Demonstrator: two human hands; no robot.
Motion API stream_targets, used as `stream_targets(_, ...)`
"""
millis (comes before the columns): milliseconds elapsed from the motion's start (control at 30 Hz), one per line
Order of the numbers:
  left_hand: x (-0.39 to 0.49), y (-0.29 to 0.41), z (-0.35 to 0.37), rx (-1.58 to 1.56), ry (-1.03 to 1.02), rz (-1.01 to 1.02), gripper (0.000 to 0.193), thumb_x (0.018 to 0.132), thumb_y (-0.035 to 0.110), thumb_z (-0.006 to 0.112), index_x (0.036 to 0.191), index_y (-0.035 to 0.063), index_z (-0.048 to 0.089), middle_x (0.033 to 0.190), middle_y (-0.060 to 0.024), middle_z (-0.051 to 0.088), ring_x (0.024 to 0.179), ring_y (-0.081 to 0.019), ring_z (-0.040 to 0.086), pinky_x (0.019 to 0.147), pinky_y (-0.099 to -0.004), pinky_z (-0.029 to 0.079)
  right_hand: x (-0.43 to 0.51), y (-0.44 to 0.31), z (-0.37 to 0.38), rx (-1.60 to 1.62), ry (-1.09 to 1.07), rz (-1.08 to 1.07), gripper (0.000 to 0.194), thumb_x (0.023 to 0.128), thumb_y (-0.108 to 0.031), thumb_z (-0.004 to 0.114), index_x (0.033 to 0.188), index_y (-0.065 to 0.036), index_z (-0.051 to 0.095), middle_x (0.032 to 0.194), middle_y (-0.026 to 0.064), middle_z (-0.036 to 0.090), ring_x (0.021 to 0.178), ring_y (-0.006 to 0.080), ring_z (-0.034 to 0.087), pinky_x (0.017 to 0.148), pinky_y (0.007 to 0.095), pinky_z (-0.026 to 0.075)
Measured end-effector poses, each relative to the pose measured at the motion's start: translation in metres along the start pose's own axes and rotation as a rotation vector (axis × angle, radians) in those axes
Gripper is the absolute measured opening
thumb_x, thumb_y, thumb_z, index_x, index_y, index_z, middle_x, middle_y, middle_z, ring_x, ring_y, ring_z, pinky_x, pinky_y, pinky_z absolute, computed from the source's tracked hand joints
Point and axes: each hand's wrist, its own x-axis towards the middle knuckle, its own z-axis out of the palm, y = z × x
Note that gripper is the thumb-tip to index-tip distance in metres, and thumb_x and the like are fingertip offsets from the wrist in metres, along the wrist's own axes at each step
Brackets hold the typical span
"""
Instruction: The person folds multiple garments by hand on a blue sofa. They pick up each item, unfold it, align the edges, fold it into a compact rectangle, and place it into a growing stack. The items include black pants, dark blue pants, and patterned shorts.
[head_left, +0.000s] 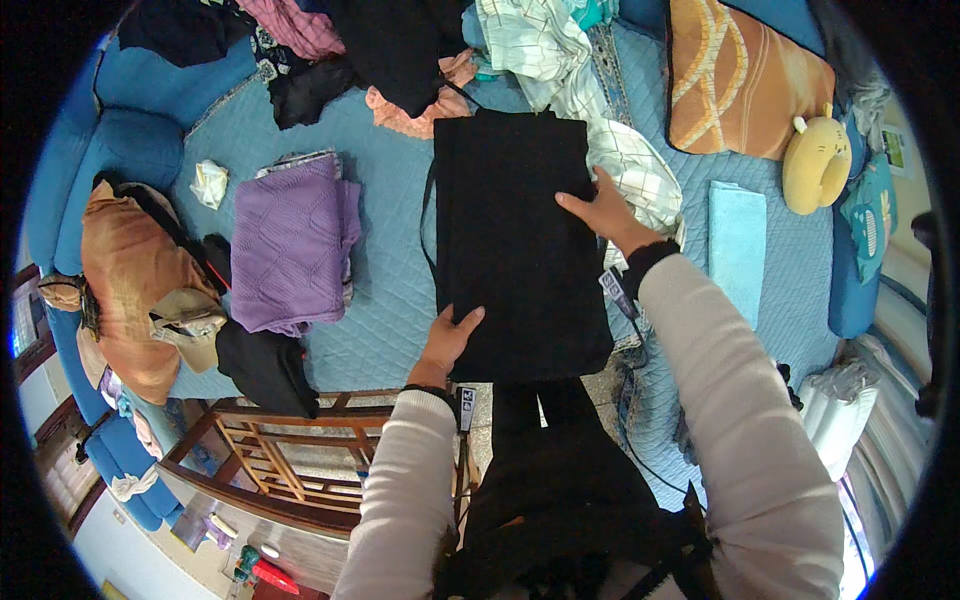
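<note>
A folded black cloth item, roughly rectangular, hangs or lies in front of me at the edge of the blue quilted cover. My left hand grips its lower left edge, with the thumb on top and the fingers hidden beneath. At the upper right edge, my right hand holds it the same way, thumb on the cloth and most fingers behind. A thin black strap or cord curves along its left side. Just right of it lies a white checked cloth. To the left sits a folded purple knitted blanket.
A light blue folded towel, an orange cushion and a yellow neck pillow lie to the right. Loose clothes cover the far side. Left are a cap, another orange cushion and a wooden frame.
</note>
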Motion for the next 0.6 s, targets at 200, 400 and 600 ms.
stream_targets(200,-0.015,0.025,-0.002,0.220,0.061,0.147,0.047,0.084,0.026,0.067,0.117,-0.0050,0.054,0.121,-0.0149,0.058,0.106,-0.0228,0.058,0.088,-0.0321,0.045,0.030,-0.025,0.003,-0.180,0.081,-0.023,0.049,0.077,-0.035,0.067,0.109,0.001,0.057,0.102,0.0219,0.063,0.098,0.0370,0.059,0.085,0.0396,0.046)
stream_targets(400,-0.027,-0.010,-0.015,0.458,0.349,0.460,0.035,0.085,0.027,0.065,0.103,-0.0031,0.059,0.099,-0.0155,0.062,0.089,-0.0271,0.061,0.076,-0.0363,0.048,0.054,-0.011,-0.007,0.020,0.128,-0.140,0.044,0.083,-0.034,0.062,0.111,0.000,0.057,0.091,0.0188,0.066,0.087,0.0332,0.063,0.077,0.0388,0.047)
stream_targets(600,-0.024,-0.061,-0.017,0.056,0.381,0.302,0.048,0.080,0.032,0.072,0.107,-0.0042,0.056,0.089,-0.0125,0.061,0.084,-0.0193,0.059,0.075,-0.0336,0.047,-0.037,0.047,0.007,0.032,0.124,0.130,0.059,0.081,-0.044,0.064,0.115,0.003,0.050,0.098,0.0188,0.059,0.092,0.0338,0.058,0.080,0.0412,0.045)
